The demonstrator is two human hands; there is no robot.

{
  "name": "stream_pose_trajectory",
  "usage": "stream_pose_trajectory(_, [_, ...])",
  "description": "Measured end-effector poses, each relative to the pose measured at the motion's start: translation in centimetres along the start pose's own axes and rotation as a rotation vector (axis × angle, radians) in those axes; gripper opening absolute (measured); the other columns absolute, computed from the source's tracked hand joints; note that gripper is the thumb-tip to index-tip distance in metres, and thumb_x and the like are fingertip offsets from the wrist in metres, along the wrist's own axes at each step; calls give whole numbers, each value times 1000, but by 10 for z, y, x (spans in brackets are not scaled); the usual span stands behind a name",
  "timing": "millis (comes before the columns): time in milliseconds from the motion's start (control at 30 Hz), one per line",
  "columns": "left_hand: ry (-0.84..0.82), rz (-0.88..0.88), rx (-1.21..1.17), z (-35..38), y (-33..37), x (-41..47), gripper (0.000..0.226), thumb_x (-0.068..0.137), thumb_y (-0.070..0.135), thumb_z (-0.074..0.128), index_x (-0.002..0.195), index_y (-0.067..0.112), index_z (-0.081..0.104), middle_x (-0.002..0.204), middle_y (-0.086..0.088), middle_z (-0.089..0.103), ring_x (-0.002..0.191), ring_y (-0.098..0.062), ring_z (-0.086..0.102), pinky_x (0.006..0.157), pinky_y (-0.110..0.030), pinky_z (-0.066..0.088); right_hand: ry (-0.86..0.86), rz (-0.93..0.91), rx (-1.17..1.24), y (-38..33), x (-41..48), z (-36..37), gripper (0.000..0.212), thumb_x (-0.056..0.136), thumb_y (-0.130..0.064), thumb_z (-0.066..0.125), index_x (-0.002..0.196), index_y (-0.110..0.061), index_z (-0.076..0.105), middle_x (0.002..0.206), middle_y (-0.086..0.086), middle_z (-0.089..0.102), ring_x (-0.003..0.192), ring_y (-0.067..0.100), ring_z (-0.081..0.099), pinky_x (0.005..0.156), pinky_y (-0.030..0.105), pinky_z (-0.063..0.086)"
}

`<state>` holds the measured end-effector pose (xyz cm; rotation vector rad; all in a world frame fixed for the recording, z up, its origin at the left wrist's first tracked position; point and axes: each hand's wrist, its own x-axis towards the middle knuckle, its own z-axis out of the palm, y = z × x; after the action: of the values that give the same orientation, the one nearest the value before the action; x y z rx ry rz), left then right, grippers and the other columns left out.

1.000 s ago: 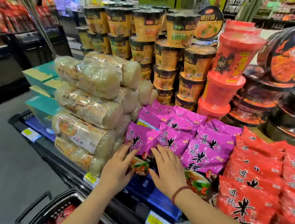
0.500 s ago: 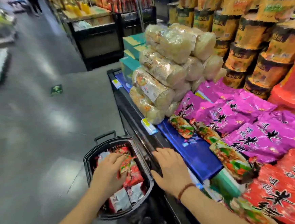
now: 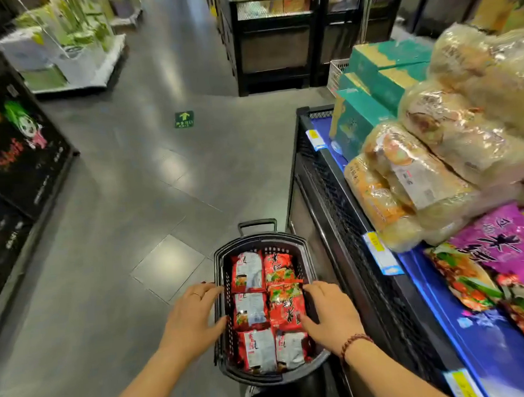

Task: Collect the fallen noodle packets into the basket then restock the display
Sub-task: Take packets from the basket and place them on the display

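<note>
The basket (image 3: 259, 238) is sitting on the floor (image 3: 130, 208) at 6 o'clock, holding six red noodle packets (image 3: 251, 308). The left hand (image 3: 192, 321) is resting at its 9 o'clock rim, the right hand (image 3: 331, 316) at 3 o'clock, each grip open, fingers spread.

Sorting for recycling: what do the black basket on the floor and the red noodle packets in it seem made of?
The black slotted basket looks like moulded hard plastic, semi-matt: regular slotted walls and a smooth one-piece rim. The red noodle packets look like thin glossy plastic film, probably: they crinkle and catch the light.
</note>
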<state>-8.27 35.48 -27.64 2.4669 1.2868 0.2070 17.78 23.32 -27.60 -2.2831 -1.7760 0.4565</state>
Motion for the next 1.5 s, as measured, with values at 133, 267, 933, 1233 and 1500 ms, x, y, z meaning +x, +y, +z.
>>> stream_pose_trajectory(133, [-87,-52,-80,13,-39,35,69,82,62,51,143,30,43,144,9,43,136,-11,35,109,-30,37,-96,118,68,7,44,24,60,89,-46,56,142,-25,37,141,-5,43,131,18,39,109,32,35])
stream_pose_trajectory(267, [-158,-113,-114,43,-70,60,70,82,60,52,141,24,47,143,3,46,133,-15,38,106,-29,37,-179,244,145,19,76,58,56,89,-40,60,139,-24,41,135,-3,47,127,19,41,106,30,38])
stream_pose_trajectory(933, [-243,-431,-265,285,-151,95,72,80,25,77,143,15,45,154,-10,31,139,-29,31,109,-31,24,-408,615,444,147,183,328,87,79,-31,76,148,-39,25,138,16,41,130,30,39,109,39,35])
stream_pose_trajectory(1233, [-193,-478,-231,302,-155,93,70,84,26,74,145,17,41,156,4,28,140,-9,19,109,-18,15,-295,616,648,155,194,352,89,77,-14,80,146,-39,30,143,0,47,126,20,48,105,39,40])
stream_pose_trajectory(1500, [-256,-557,-277,291,-142,102,71,85,34,72,146,22,38,159,5,21,144,-12,16,109,-24,16,-238,576,545,147,177,326,62,89,-6,63,144,-26,43,122,-1,59,100,9,58,93,26,45])
